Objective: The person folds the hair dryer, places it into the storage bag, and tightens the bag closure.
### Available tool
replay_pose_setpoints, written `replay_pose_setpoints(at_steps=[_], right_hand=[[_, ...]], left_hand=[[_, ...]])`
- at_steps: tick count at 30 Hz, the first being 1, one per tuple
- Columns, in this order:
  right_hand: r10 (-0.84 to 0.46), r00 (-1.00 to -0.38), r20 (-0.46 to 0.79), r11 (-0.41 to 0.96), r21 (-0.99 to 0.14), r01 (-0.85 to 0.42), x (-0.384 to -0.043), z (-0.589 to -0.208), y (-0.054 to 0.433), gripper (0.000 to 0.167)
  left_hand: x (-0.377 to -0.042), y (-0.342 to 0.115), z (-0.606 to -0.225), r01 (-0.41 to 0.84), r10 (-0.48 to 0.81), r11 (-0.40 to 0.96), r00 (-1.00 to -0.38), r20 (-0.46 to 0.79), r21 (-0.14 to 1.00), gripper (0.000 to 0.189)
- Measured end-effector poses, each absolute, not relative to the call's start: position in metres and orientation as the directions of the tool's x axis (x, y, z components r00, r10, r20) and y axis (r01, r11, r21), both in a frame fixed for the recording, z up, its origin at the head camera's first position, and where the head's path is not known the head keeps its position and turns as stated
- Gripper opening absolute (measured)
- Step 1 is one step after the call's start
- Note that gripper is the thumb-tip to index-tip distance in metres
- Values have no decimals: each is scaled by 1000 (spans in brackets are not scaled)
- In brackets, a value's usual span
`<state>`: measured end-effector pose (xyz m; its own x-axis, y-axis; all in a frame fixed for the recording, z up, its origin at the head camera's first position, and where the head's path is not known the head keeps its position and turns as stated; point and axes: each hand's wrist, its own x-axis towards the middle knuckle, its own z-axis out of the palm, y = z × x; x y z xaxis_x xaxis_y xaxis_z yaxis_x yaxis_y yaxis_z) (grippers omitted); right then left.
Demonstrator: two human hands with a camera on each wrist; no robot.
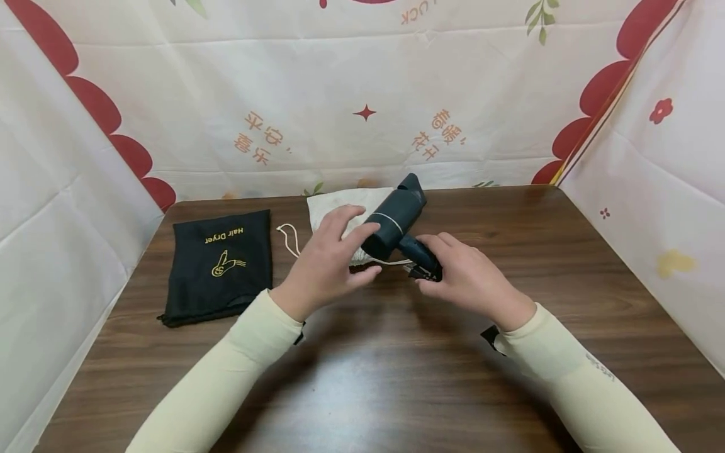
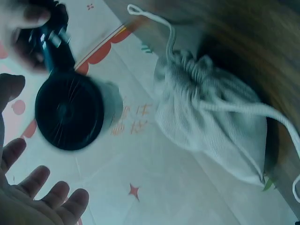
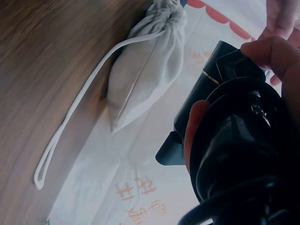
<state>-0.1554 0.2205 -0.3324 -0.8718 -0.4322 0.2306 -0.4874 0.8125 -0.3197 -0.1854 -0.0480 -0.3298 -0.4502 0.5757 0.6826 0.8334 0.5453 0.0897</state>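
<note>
Fingers of the right hand (image 1: 470, 277) curled round the handle (image 1: 419, 253) of a dark hair dryer (image 1: 399, 211); left hand (image 1: 323, 267) with fingers spread apart – just beside the barrel's rear end, gripping nothing; dryer raised over the wood-grain table (image 1: 566, 264), nozzle pointing away from the person; off-white drawstring bag (image 2: 220, 126) behind it; black pouch (image 1: 221, 264) lettered "Hair Dryer" – flat, to the left.

The sleeved left arm (image 1: 218, 377) and right arm (image 1: 583, 377) reach forward, angled inward. The left hand (image 1: 325, 264) is spread — thumb apart from the lightly bent fingers — while the right hand (image 1: 472, 275) is curled in a grip.
</note>
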Motion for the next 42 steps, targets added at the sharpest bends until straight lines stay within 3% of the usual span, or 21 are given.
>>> replay_pose_setpoints(at_steps=[12, 17, 27, 36, 42], right_hand=[[-510, -821, 257, 776, -274, -568, -148, -325, 206, 63], [-546, -791, 277, 754, -248, -608, -146, -323, 200, 63], [-578, -758, 302, 741, -194, -643, -148, -319, 193, 66], [-550, -735, 398, 803, 9, -596, -149, -318, 183, 77], [-542, -718, 436, 830, 145, -538, -149, -318, 172, 72]], left_hand=[[-183, -36, -344, 783, 614, 618, -423, 667, -73, 74], [-183, -41, -347, 790, 621, 609, -419, 663, -73, 66], [-185, -49, -353, 751, 559, 645, -335, 759, -144, 52], [-184, -54, -355, 683, 441, 723, -346, 828, -100, 52], [-180, -54, -351, 671, 418, 735, -340, 842, -94, 50]])
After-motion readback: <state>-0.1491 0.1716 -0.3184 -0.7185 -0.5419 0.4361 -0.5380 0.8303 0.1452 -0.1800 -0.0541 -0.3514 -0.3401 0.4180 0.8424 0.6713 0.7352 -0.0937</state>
